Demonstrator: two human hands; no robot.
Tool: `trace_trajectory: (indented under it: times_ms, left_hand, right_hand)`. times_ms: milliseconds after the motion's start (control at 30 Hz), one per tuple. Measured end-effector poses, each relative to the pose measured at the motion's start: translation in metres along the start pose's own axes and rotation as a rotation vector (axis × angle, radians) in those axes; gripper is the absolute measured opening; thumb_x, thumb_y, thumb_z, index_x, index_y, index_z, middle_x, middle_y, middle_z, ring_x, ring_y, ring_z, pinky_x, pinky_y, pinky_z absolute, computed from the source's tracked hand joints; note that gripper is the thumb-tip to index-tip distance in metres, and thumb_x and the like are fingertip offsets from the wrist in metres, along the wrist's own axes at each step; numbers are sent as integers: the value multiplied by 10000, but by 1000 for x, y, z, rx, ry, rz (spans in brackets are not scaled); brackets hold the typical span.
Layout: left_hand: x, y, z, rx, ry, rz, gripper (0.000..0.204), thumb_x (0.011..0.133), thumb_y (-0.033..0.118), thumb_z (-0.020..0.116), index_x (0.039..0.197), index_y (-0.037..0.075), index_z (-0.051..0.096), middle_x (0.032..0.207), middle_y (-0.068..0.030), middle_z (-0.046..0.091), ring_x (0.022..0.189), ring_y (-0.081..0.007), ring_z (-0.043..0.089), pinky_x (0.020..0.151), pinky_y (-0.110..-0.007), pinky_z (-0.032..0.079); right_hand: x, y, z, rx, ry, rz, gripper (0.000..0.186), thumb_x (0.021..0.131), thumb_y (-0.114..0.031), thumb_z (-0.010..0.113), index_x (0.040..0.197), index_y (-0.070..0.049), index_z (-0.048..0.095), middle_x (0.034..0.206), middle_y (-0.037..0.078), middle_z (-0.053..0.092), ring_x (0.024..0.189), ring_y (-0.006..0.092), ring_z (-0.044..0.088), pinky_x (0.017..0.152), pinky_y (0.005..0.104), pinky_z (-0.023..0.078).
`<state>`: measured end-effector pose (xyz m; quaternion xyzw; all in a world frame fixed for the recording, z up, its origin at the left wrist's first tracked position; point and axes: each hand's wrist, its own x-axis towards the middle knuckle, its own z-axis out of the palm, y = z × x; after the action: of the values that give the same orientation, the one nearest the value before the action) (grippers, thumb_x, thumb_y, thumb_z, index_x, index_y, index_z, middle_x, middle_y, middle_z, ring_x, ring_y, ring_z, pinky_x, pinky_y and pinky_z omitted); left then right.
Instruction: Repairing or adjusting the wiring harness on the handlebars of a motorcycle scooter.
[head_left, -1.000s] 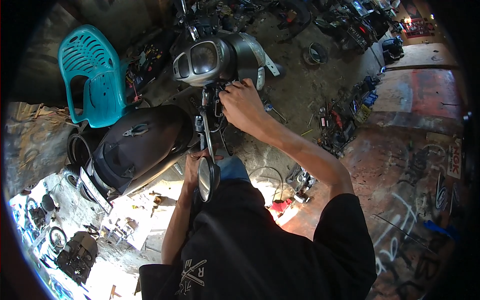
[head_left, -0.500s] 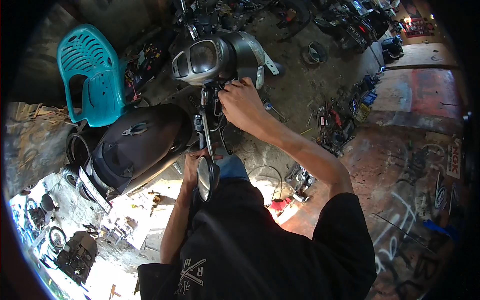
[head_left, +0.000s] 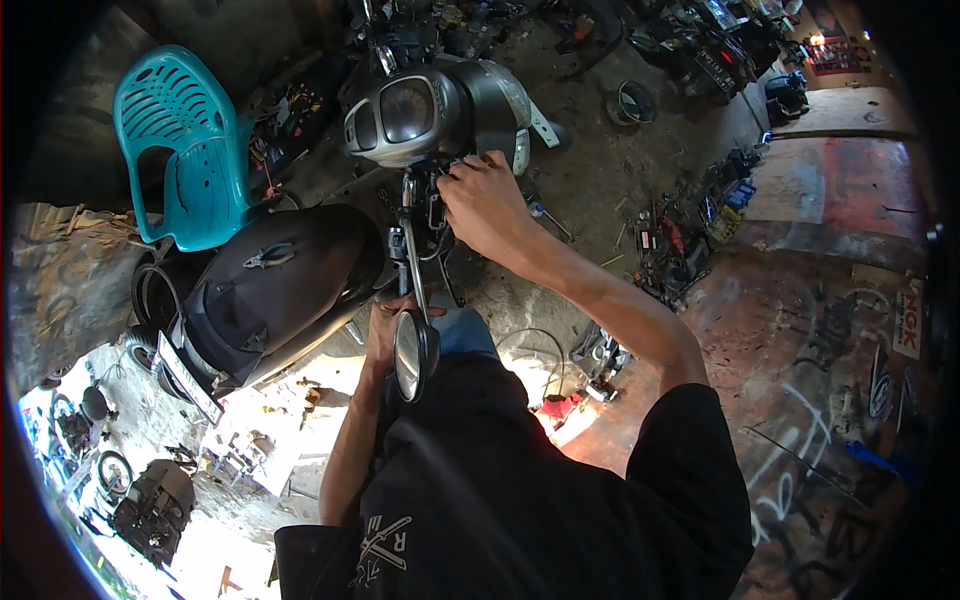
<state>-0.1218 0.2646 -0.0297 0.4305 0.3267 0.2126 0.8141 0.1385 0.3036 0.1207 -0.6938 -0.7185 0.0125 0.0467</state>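
A scooter stands before me, with its grey instrument cluster (head_left: 405,115) on top and a bare metal handlebar (head_left: 410,205) running toward me. My right hand (head_left: 488,205) reaches in under the cluster's near right side. Its fingers are curled and pressed together among thin cables and brackets, and what they pinch is hidden. My left hand (head_left: 388,325) is closed round the handlebar's near end, at the grip below the switch housing (head_left: 399,248). A round mirror (head_left: 410,357) covers part of that hand. On the dark seat (head_left: 300,270) lie pliers (head_left: 270,256).
A teal plastic chair (head_left: 205,190) stands beyond the seat at the left. Loose tools and parts (head_left: 665,240) litter the floor at the right, with a round bowl (head_left: 632,103) farther back. A black engine-like part (head_left: 155,510) sits at the lower left.
Both hands keep their places. My right hand's fingers have shifted very slightly under the cluster; the whole view has moved a touch.
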Motion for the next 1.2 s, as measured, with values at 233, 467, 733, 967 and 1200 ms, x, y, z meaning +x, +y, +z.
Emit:
trace_trajectory:
  times_ms: [233, 467, 733, 967, 1200]
  left_hand:
    - [0, 4, 1, -1, 18, -70, 496, 1072, 409, 600, 1309, -14, 705, 932, -133, 797, 635, -38, 601, 561, -236, 476]
    - [2, 16, 4, 65, 14, -196, 471, 1072, 382, 602, 1293, -18, 714, 923, -124, 796, 633, -41, 616, 560, -229, 479]
    - [5, 6, 4, -36, 31, -108, 383, 1075, 299, 595, 1264, -4, 735, 892, -116, 797, 628, -31, 611, 548, -220, 470]
    - [2, 14, 8, -9, 68, -196, 369, 1075, 316, 605, 1244, 26, 757, 869, -77, 797, 605, -13, 575, 542, -214, 457]
    - [2, 14, 10, -27, 46, -113, 354, 1069, 302, 612, 1240, 29, 759, 881, -90, 797, 606, -24, 588, 539, -212, 452]
  right_hand:
    - [4, -3, -5, 4, -62, -9, 144, 796, -126, 722, 913, -42, 732, 977, 120, 730, 1052, 276, 666, 971, 446, 414]
    - [5, -3, -6, -31, -66, -47, 96, 807, -86, 674, 875, -48, 731, 928, 128, 727, 1007, 279, 672, 937, 436, 415]
    - [7, -4, -7, 0, -55, -48, 110, 811, -96, 684, 896, -46, 734, 946, 129, 734, 1016, 282, 674, 954, 448, 417]
    - [8, -6, -3, -55, -12, -60, 53, 779, -79, 708, 788, -71, 759, 855, 119, 741, 925, 272, 692, 921, 454, 427]
    - [9, -10, -11, -89, -116, -10, 152, 771, -131, 732, 892, -39, 746, 918, 130, 736, 963, 271, 689, 944, 431, 422]
